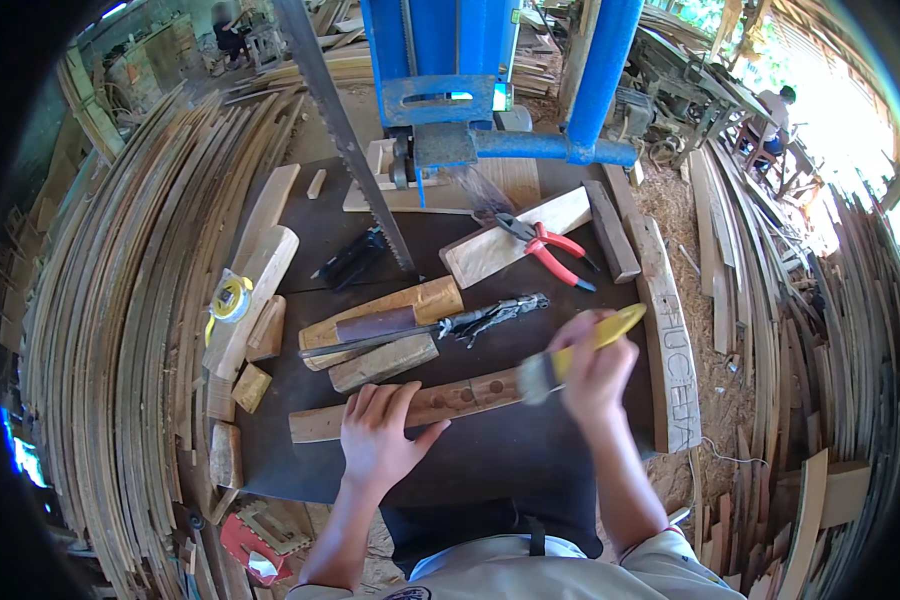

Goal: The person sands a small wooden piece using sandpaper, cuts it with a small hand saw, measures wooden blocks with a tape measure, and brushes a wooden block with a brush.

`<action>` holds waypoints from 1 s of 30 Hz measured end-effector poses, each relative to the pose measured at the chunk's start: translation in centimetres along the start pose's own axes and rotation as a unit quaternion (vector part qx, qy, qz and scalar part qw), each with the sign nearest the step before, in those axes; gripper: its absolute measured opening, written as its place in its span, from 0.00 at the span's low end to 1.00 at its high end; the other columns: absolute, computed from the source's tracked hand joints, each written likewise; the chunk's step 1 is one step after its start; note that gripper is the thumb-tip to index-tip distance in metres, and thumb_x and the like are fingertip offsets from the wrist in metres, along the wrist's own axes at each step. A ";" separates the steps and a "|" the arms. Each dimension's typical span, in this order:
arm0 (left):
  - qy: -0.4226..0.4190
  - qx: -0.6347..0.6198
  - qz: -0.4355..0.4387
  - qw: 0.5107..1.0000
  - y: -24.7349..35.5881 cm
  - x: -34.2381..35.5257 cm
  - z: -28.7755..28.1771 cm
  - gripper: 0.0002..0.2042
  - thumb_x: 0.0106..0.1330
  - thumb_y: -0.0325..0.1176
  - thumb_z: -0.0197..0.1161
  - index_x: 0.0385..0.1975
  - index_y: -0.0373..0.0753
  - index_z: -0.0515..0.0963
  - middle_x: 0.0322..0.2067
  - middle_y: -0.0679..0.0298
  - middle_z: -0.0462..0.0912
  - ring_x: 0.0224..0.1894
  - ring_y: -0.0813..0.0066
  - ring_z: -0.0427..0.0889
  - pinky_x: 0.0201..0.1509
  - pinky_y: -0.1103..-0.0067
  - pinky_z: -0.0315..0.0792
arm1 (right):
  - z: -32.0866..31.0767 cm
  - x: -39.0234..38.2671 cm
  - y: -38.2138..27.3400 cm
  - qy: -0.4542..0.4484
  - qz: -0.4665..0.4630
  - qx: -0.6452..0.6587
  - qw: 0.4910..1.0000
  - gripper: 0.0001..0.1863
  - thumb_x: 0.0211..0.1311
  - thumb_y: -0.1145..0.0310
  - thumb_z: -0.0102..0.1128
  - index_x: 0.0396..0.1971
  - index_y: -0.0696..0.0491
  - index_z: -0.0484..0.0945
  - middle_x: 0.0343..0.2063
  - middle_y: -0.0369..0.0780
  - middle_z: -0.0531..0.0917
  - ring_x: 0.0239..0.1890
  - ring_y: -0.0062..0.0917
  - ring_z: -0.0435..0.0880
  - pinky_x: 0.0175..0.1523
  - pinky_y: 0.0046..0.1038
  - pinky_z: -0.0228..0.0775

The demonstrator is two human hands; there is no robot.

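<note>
— Nearest item?
— Left hand (378,432), palm flat on wooden strip (410,408), pinning it to dark bench (490,460) so it won't shift.
— Other hand?
— I log right hand (595,372) clenched around yellow-handled brush (580,350), bristles at strip's drilled end.

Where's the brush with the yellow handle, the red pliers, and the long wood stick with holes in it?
yellow-handled brush (610,327), head view: on the yellow handle above the right hand.
red-handled pliers (552,251), head view: on the red grips.
wooden strip with holes (460,397), head view: on its middle, beside the holes.
</note>
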State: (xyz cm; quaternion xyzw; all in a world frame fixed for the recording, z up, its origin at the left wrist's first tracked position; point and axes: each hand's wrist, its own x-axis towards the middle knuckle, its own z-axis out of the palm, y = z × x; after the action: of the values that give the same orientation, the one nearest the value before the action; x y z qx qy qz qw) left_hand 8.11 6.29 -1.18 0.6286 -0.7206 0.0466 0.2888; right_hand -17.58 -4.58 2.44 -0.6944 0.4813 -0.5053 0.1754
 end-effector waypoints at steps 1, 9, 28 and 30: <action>0.000 -0.006 0.002 1.000 0.1 -0.1 0.2 0.28 0.47 0.50 0.83 0.46 0.41 0.84 0.38 0.63 0.86 0.41 0.59 0.84 0.51 0.64 0.78 | -1.7 0.7 0.6 0.042 0.035 -0.040 0.998 0.18 0.80 0.69 0.49 0.27 0.58 0.79 0.20 0.41 0.83 0.23 0.31 0.87 0.32 0.32 0.77; 0.003 -0.003 0.009 1.000 0.5 0.9 0.8 0.28 0.47 0.53 0.82 0.43 0.42 0.85 0.35 0.63 0.85 0.39 0.59 0.83 0.47 0.64 0.78 | 0.5 0.1 0.9 -0.033 -0.080 -0.192 0.978 0.11 0.70 0.65 0.66 0.32 0.53 0.75 0.20 0.43 0.81 0.20 0.41 0.85 0.28 0.39 0.79; -0.019 -0.001 -0.004 1.000 0.2 0.4 0.2 0.40 0.51 0.54 0.81 0.63 0.40 0.78 0.38 0.68 0.86 0.40 0.65 0.83 0.49 0.66 0.77 | -1.6 -1.8 0.0 -0.015 -0.059 -0.112 0.992 0.14 0.74 0.70 0.55 0.27 0.55 0.83 0.25 0.43 0.84 0.24 0.40 0.86 0.30 0.36 0.75; -0.030 -0.009 -0.004 1.000 0.2 0.5 0.3 0.42 0.52 0.54 0.81 0.65 0.38 0.75 0.38 0.68 0.86 0.41 0.64 0.83 0.50 0.66 0.76 | 1.0 -2.6 -1.3 -0.051 -0.119 -0.093 0.987 0.10 0.72 0.70 0.60 0.28 0.53 0.82 0.26 0.42 0.84 0.25 0.39 0.87 0.31 0.37 0.76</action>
State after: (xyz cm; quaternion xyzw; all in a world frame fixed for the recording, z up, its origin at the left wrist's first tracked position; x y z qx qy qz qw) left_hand 7.80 5.73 -1.17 0.6297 -0.7271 0.0202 0.2729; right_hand -16.12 -2.01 1.62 -0.7845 0.4307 -0.4400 0.0732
